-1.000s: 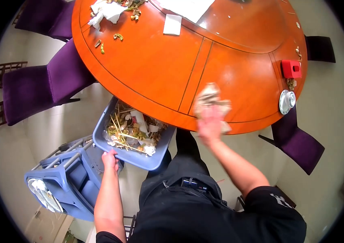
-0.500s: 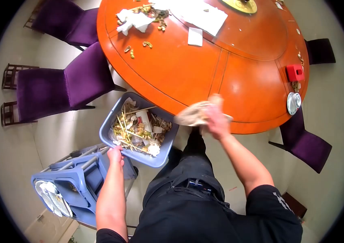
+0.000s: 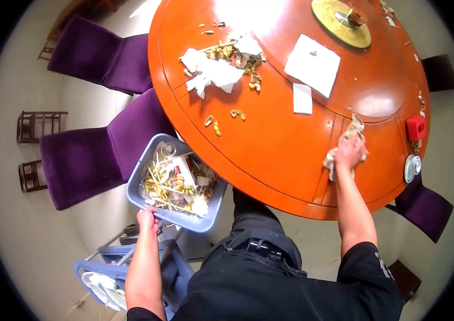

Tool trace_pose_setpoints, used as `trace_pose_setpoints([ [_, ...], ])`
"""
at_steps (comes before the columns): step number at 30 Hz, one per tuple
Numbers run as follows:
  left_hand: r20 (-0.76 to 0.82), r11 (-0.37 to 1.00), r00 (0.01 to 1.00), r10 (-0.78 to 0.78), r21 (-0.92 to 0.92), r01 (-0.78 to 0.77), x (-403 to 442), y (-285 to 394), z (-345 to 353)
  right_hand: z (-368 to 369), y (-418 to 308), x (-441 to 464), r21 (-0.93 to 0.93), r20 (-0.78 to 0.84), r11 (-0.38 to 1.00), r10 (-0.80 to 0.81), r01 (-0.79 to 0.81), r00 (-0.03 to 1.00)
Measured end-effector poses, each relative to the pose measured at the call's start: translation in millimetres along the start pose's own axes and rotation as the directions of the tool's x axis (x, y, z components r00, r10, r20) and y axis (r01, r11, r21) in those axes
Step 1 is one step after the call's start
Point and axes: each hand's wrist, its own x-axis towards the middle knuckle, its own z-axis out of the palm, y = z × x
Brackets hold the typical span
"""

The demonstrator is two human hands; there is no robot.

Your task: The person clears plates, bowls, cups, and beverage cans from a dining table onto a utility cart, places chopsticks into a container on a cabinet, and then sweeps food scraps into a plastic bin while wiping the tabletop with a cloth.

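My left hand (image 3: 148, 219) grips the near rim of a blue-grey plastic bin (image 3: 211, 216), its fingers closed over the edge. Inside the bin lie food scraps (image 3: 168, 187), chopsticks and a white cup. The bin is beside the edge of a round orange-brown table (image 3: 270, 155), just below its top. On the tabletop my right hand (image 3: 349, 152) is closed on a crumpled beige cloth (image 3: 356, 127), pressing it against the wood. Left of that hand are a white napkin (image 3: 302, 99) and several pods (image 3: 217, 128). A heap of scraps with crumpled tissues (image 3: 213, 72) lies farther left.
Purple chairs (image 3: 85, 160) stand at the left and a purple chair (image 3: 425, 208) at the right. A blue cart (image 3: 171, 267) holding plates (image 3: 104, 289) is below my left arm. The table bears a red box (image 3: 416, 128), white dishes (image 3: 412, 168), paper (image 3: 312, 64) and a yellow plate (image 3: 339, 24).
My right hand has moved with the cloth from the near table edge up and right onto the tabletop. My left hand still holds the bin's rim. The camera view has shifted.
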Motion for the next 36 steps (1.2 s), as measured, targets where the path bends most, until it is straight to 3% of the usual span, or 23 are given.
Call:
trace_pose_setpoints([
  [2,-0.014,0.999,0.999,0.036,0.033,-0.035,9.1,-1.6,-7.2,-1.6,-42.3,-15.2,0.052,-0.032,0.995,-0.082,0.084,0.996],
  [5,-0.010,0.995,0.999,0.054,0.087,-0.053,7.5,5.2,-5.2,-16.8,-81.0,-41.5,0.132,0.052,0.970,-0.213,0.205,0.976],
  [10,0.074,0.974,0.992,0.105,0.192,-0.117,26.5,50.6,20.8,-44.8,-136.8,-95.3,0.221,0.153,0.873,-0.472,0.436,0.868],
  [15,0.187,0.939,0.975,0.116,0.298,-0.169,30.2,79.9,61.1,-69.6,-183.4,-163.1,0.302,0.366,0.830,-0.555,0.468,0.747],
  [17,0.231,0.912,0.963,0.136,0.350,-0.213,33.9,90.5,75.3,-65.5,-201.7,-191.7,0.315,0.330,0.783,-0.621,0.537,0.711],
  [19,0.268,0.927,0.953,0.141,0.301,-0.222,36.1,90.5,84.8,-55.3,-223.1,-215.8,0.448,0.161,0.655,-0.729,0.609,0.665],
  [20,0.270,0.926,0.952,0.144,0.303,-0.226,35.7,94.9,88.5,-62.4,-236.4,-225.8,0.528,0.029,0.550,-0.773,0.647,0.634],
  [22,0.310,0.897,0.940,0.142,0.362,-0.254,36.0,104.0,93.3,-65.5,-259.9,-239.5,0.630,0.039,0.388,-0.881,0.673,0.472],
  [23,0.288,0.889,0.950,0.122,0.393,-0.233,37.8,106.9,94.7,-67.4,-270.4,-242.9,0.729,-0.057,0.280,-0.884,0.625,0.463],
  [24,0.289,0.888,0.949,0.124,0.395,-0.237,43.2,106.7,94.0,-69.5,-278.8,-245.0,0.806,-0.153,0.159,-0.874,0.569,0.462],
  [25,0.292,0.906,0.949,0.120,0.358,-0.225,52.7,104.2,92.0,-75.0,-283.4,-246.6,0.866,-0.139,0.147,-0.847,0.478,0.514],
  [26,0.295,0.923,0.948,0.116,0.322,-0.213,61.4,103.9,91.0,-86.4,-282.2,-242.6,0.866,-0.141,0.148,-0.844,0.477,0.517],
  [28,0.306,0.911,0.941,0.143,0.332,-0.246,78.9,107.4,89.7,-115.1,-266.6,-226.3,0.934,0.032,0.232,-0.811,0.272,0.584],
  [30,0.317,0.898,0.933,0.169,0.341,-0.279,85.3,117.7,90.4,-142.2,-230.2,-190.1,0.949,0.051,0.232,-0.785,0.216,0.617],
  [31,0.301,0.885,0.939,0.169,0.372,-0.279,85.4,124.8,97.6,-152.1,-203.1,-176.9,0.939,0.167,0.324,-0.724,0.116,0.670],
  [32,0.284,0.872,0.944,0.170,0.403,-0.278,86.9,130.1,103.5,-157.5,-174.7,-165.7,0.916,0.133,0.366,-0.668,0.167,0.732],
  [34,0.284,0.908,0.946,0.155,0.335,-0.250,125.2,127.8,99.8,-151.9,-105.8,-148.8,0.876,0.117,0.472,-0.413,0.103,0.903],
  [36,0.259,0.896,0.946,0.195,0.346,-0.279,144.0,140.7,98.4,-141.5,-76.8,-153.7,0.667,0.159,0.737,-0.281,0.107,0.946],
])
